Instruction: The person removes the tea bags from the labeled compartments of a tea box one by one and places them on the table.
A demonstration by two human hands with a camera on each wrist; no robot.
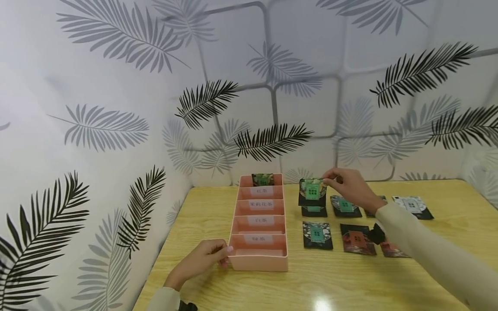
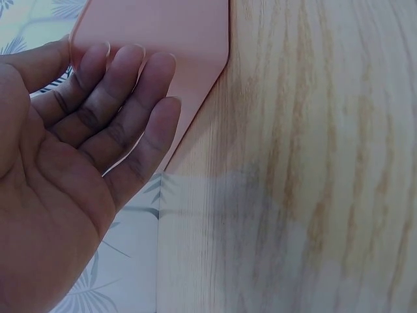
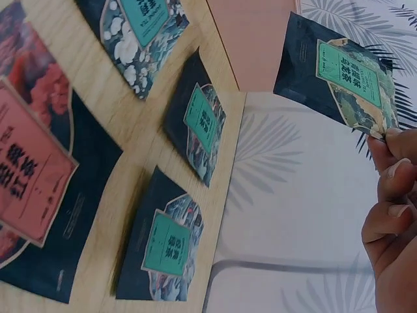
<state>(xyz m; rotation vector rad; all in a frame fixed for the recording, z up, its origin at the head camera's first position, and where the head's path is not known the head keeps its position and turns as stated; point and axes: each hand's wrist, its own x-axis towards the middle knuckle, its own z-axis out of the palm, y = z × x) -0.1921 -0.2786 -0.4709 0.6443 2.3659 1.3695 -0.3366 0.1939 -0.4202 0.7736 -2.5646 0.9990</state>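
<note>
My right hand (image 1: 350, 185) pinches a tea sachet (image 3: 339, 75) by its corner, thumb against fingertips. The sachet is dark with a green label and hangs above the table, overlapping another green-labelled sachet (image 1: 314, 211) in the head view. At the near left corner of a pink divided box (image 1: 260, 263), my left hand (image 1: 203, 259) grips the rim, thumb at the top edge and fingers along the outer wall (image 2: 153, 26). The box's compartments carry white labels with Chinese characters. In its farthest compartment stands a sachet (image 1: 262, 179) with a similar green label.
Right of the box, several sachets lie on the wooden table (image 1: 330, 280): a green-labelled one (image 1: 317, 235), red-labelled ones (image 1: 358, 239) in the near row, and a white-patterned one (image 1: 413, 206) at the far right. A leaf-patterned wall covering (image 1: 303, 108) rises behind the table.
</note>
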